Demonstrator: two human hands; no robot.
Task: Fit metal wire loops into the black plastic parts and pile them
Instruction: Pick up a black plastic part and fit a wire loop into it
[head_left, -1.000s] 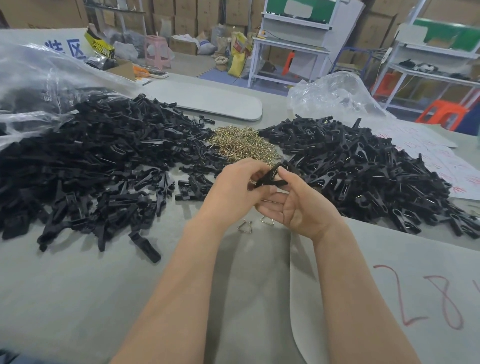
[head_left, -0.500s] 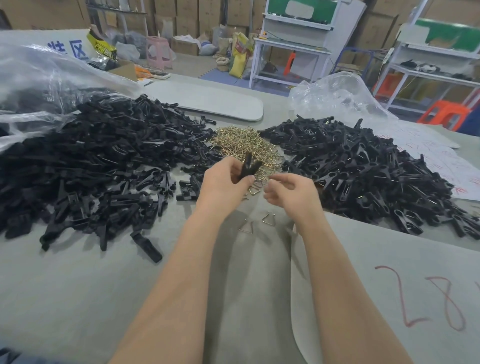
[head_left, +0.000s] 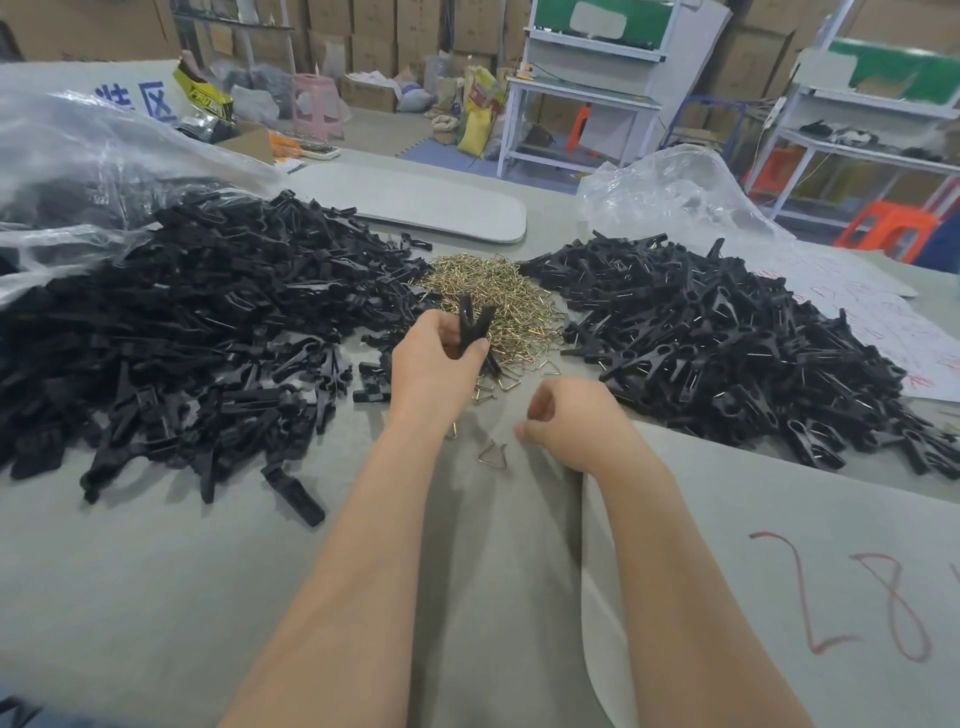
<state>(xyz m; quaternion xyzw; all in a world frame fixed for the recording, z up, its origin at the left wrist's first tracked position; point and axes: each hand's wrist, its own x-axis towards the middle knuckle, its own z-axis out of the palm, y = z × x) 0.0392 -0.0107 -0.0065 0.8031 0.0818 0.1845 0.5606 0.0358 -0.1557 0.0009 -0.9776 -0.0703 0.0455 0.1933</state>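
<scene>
Head view: left hand (head_left: 436, 364) grips a clip (head_left: 470, 330).
Right hand (head_left: 571, 421) curled, hold unclear; loops (head_left: 498, 296) beyond seem light, springy: pinch the bend.

L hand (head_left: 434, 366) grips black clip (head_left: 471, 330) upright by wire loop heap (head_left: 493, 301). R hand (head_left: 571, 421) curled, contents unclear, near loose loop (head_left: 492, 453) on table (head_left: 156, 597).

Upright, V-splayed black plastic part (head_left: 474, 326) — brass wire loops (head_left: 501, 291) heaped just behind.
</scene>
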